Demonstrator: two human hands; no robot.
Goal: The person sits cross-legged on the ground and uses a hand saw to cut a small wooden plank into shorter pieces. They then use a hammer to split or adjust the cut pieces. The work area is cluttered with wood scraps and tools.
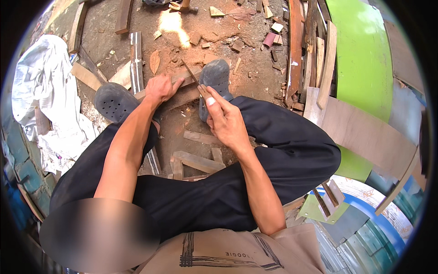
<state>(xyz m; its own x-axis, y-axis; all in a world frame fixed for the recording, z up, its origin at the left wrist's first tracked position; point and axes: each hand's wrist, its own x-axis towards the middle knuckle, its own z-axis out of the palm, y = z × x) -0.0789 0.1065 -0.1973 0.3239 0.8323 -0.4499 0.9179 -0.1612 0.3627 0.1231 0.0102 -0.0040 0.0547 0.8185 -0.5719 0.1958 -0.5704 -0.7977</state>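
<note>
My left hand (160,88) is closed around a wooden strip (190,74) lying across the ground between my feet, its thumb along the top. In my right hand (226,119) is a wooden-handled tool with a thin dark blade (190,71), seen almost edge-on, so its exact kind is unclear. The fingers wrap the handle, and the blade slants up and left, over the strip. Whether blade and wood touch, I cannot tell. My left clog (114,101) and right clog (216,75) stand either side of the wood.
Wood offcuts (237,44) and a hammer (185,7) lie ahead on the dirt. Planks (315,55) and a green panel (360,50) are at right. White cloth (48,91) is heaped at left. A small wooden frame (198,161) lies between my legs.
</note>
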